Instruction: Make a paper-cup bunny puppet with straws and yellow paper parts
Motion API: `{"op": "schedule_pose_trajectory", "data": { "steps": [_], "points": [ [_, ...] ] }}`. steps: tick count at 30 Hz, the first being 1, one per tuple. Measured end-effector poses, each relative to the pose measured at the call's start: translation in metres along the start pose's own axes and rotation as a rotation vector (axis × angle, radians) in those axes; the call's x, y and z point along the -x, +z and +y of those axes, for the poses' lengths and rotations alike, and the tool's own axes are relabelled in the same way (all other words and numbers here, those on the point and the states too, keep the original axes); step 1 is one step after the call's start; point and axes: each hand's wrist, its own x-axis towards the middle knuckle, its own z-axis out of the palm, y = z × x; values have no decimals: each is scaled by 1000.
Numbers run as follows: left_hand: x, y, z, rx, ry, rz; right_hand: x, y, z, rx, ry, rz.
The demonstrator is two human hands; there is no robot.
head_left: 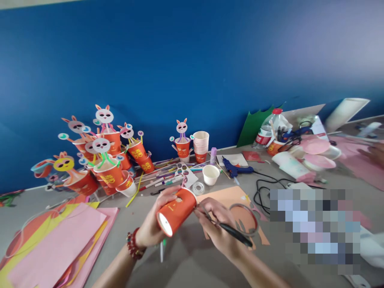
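My left hand (156, 220) is wrapped around a red paper cup (177, 212) with yellow print, which lies tilted with one white end toward me. In my right hand (216, 224), close to the cup's other end, is a slim tool with a black handle (235, 234) and a greyish metal shaft. Its tip is hidden by my fingers and the cup, so its exact kind cannot be made out. Under and beside my right hand lies a cut sheet of orange paper (228, 193), with a roll of clear tape (258, 226) on it.
Several red cups with paper rabbit figures (109, 174) stand at the left, above stacked coloured paper (60, 244). Behind my hands are markers (156, 182), a white cup (211, 175), stacked cups (201, 144) and a blue glue gun (237, 168) with a black cord. Another person's hand (373, 152) shows at right.
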Motion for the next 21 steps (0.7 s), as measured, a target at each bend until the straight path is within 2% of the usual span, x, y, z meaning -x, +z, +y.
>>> {"op": "schedule_pose_trajectory", "data": {
  "steps": [2,5,7,10,13,15,17,19,21],
  "points": [
    [-10,-15,6,45,-84,-47,-2,-3,2,56,-125,-10],
    [-20,-27,19,377,-335,87,-3,-5,6,116,-259,-98],
    [-23,-26,27,562,-450,75,-4,-5,8,174,-345,-150],
    [-23,-17,37,481,-542,-73,-5,-3,8,278,-494,-167],
    [-19,-6,39,340,-619,-181,-7,-2,5,340,-554,-166],
    [-17,-1,36,320,-654,-205,-8,-2,4,331,-546,-159],
    [-15,2,33,255,-626,-196,-7,-2,2,278,-486,-154],
    [-16,4,32,137,-549,-181,-4,-1,1,196,-332,-162],
    [-18,5,34,38,-484,-168,0,0,1,90,-100,-163]
  ]
}}
